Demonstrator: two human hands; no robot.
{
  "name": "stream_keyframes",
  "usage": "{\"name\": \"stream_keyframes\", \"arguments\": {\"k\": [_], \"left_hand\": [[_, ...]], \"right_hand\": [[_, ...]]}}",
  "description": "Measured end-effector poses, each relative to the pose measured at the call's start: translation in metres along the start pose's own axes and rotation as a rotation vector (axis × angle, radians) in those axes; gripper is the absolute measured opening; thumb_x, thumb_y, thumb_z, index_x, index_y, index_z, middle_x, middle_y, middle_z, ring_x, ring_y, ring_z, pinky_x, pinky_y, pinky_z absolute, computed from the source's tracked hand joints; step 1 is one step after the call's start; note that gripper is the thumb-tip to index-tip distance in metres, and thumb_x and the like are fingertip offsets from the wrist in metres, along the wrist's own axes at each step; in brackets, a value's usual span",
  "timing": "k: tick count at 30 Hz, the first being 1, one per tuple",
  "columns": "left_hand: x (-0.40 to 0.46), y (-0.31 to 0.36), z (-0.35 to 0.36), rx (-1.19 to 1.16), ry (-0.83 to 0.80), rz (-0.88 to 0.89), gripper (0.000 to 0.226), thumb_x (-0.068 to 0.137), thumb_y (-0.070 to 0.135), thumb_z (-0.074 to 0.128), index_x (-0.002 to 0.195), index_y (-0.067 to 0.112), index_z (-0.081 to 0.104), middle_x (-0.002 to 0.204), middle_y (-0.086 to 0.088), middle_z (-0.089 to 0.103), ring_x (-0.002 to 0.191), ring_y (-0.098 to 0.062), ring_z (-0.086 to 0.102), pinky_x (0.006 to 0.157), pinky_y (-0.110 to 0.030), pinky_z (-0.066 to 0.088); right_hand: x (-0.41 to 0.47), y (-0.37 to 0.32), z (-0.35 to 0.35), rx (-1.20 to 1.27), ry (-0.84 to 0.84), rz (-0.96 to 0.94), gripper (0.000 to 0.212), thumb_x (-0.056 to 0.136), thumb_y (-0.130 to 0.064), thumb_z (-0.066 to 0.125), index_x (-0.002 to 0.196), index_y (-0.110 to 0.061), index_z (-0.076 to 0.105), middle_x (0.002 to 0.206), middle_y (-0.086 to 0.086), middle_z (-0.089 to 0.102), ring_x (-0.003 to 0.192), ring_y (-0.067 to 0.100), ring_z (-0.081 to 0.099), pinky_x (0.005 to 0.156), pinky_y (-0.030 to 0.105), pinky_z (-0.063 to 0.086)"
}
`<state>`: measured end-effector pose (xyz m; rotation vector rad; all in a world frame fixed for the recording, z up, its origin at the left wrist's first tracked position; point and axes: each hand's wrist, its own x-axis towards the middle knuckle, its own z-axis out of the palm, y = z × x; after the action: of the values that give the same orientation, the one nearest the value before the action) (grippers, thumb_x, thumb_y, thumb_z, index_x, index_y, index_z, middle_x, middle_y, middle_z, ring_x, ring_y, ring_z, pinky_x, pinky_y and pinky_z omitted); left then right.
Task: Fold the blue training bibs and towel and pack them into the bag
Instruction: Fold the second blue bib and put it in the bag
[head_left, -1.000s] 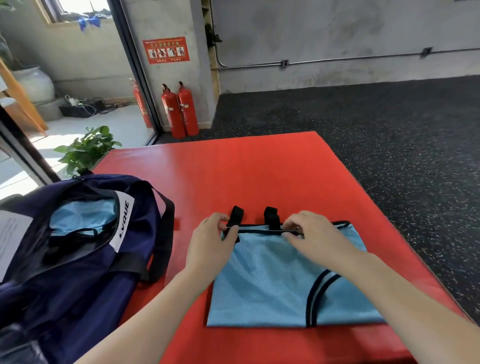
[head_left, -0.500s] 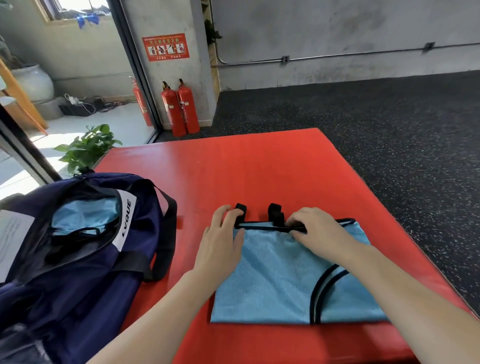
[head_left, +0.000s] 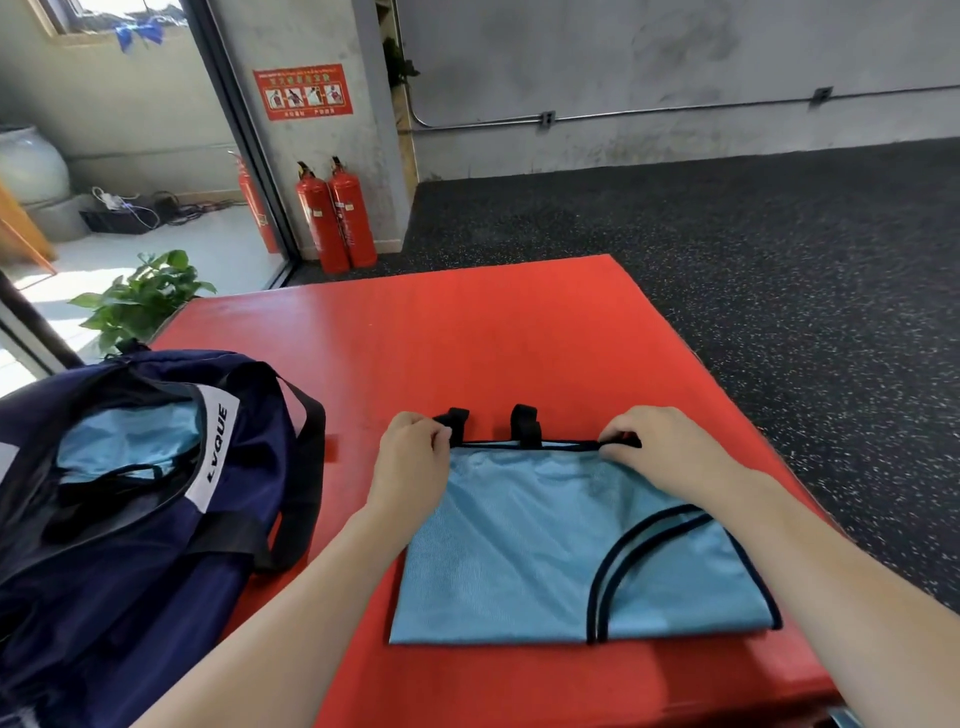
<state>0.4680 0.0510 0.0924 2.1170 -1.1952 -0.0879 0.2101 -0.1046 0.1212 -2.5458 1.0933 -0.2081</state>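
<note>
A light blue training bib (head_left: 530, 545) with black trim lies flat on the red mat (head_left: 467, 343), its two black strap loops poking out past the far edge. My left hand (head_left: 413, 457) pinches the bib's far left corner. My right hand (head_left: 654, 452) pinches the far right corner at the black trim. To the left stands the open navy bag (head_left: 130, 519) with a white label; light blue fabric (head_left: 124, 441) lies inside it.
The mat's right edge drops to a dark speckled floor (head_left: 779, 260). Two red fire extinguishers (head_left: 337, 218) stand by the pillar at the back. A potted plant (head_left: 140, 296) sits behind the bag near the glass door.
Both hands have spread apart along the bib's far edge to its corners, and the fingers have curled to pinch the trim. The bib still lies flat.
</note>
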Motion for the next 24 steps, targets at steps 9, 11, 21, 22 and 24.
{"name": "stream_keyframes", "arguments": {"k": [9, 11, 21, 22, 24], "left_hand": [[-0.029, 0.034, 0.002, 0.092, -0.011, 0.125, 0.017, 0.098, 0.030, 0.059, 0.101, 0.014, 0.065, 0.106, 0.001, 0.046, 0.084, -0.021, 0.052, 0.069, -0.033, 0.047], [-0.035, 0.042, 0.007, 0.124, -0.076, 0.071, 0.021, 0.099, 0.036, 0.056, 0.103, 0.017, 0.061, 0.109, 0.002, 0.047, 0.083, -0.020, 0.054, 0.070, -0.036, 0.050], [-0.003, 0.077, 0.053, 0.330, -0.332, 0.103, 0.063, 0.099, 0.065, 0.036, 0.148, 0.025, 0.042, 0.156, -0.007, 0.033, 0.147, -0.025, 0.024, 0.118, -0.049, 0.020], [0.001, 0.082, 0.058, 0.361, -0.361, 0.123, 0.065, 0.099, 0.065, 0.035, 0.151, 0.027, 0.038, 0.161, -0.009, 0.026, 0.150, -0.026, 0.017, 0.119, -0.051, 0.015], [0.006, 0.092, 0.068, 0.384, -0.404, 0.171, 0.064, 0.099, 0.065, 0.034, 0.154, 0.030, 0.033, 0.165, -0.009, 0.018, 0.153, -0.026, 0.010, 0.120, -0.052, 0.012]], "right_hand": [[-0.009, 0.012, -0.008, -0.018, 0.022, 0.069, 0.018, 0.099, -0.038, 0.059, 0.105, -0.034, 0.075, 0.107, -0.014, 0.068, 0.100, 0.013, 0.062, 0.092, 0.041, 0.051], [-0.013, 0.018, -0.010, -0.005, 0.030, 0.092, 0.016, 0.098, -0.036, 0.060, 0.103, -0.034, 0.076, 0.105, -0.015, 0.069, 0.098, 0.012, 0.063, 0.088, 0.039, 0.053], [-0.035, 0.024, -0.020, 0.086, -0.160, 0.077, 0.012, 0.068, -0.047, 0.083, 0.071, -0.037, 0.076, 0.068, -0.016, 0.070, 0.074, 0.000, 0.061, 0.072, 0.030, 0.055], [-0.039, 0.020, -0.019, 0.103, -0.187, 0.058, 0.015, 0.067, -0.047, 0.084, 0.072, -0.035, 0.076, 0.067, -0.014, 0.070, 0.072, 0.002, 0.062, 0.070, 0.031, 0.055], [-0.044, 0.014, -0.017, 0.122, -0.221, 0.011, 0.019, 0.067, -0.047, 0.086, 0.072, -0.031, 0.076, 0.068, -0.010, 0.071, 0.070, 0.005, 0.064, 0.068, 0.031, 0.055]]}}
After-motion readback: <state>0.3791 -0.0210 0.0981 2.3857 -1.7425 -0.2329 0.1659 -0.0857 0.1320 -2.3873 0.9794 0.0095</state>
